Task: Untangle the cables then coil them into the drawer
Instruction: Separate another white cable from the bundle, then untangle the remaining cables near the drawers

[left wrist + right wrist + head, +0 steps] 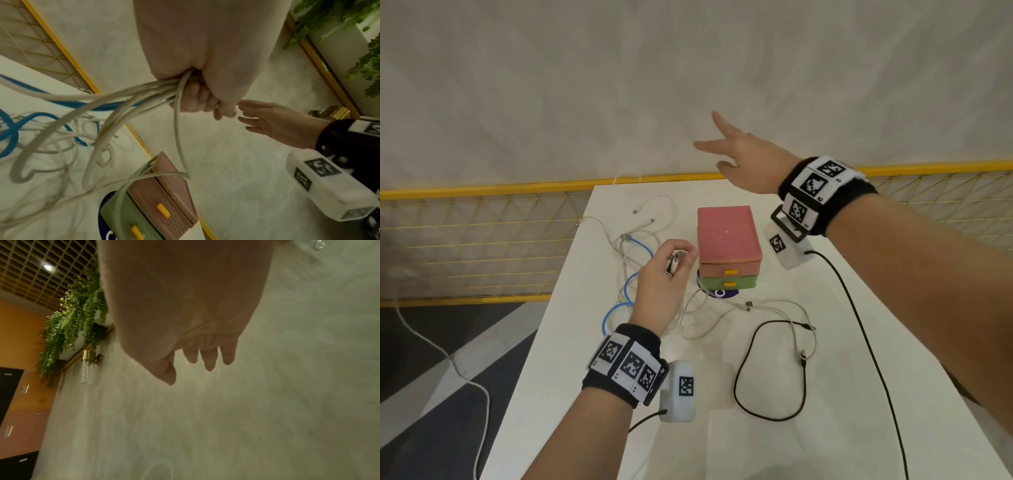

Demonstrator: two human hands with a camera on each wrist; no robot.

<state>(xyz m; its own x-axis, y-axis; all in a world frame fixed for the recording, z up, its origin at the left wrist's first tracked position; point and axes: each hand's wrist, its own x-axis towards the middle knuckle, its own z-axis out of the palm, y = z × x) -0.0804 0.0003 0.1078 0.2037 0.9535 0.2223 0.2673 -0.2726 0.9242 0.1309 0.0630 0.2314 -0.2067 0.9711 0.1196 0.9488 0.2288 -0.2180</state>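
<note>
A pale wall point(688, 68) fills the top of the head view, and a yellow wire fence point(465, 240) runs along the far and left sides of the white bench point(825, 394). In the middle of the frame a small box of drawers point(727, 246) is seen, pink over green, and both drawers look closed. To its left a mess of white and blue cables point(630, 260) is spread on the bench, and a black cable point(770, 370) lies lower right of it. A bunch of white cables is gripped by the curled fingers point(192, 97) of the left hand point(661, 284). The right hand point(743, 161) is held up in the air past the far edge, spread and empty.

Nothing looks coiled or put away yet, so most of the work is judged to be left. Plenty of bare bench is seen at lower right, but the left edge is close to the mess.
</note>
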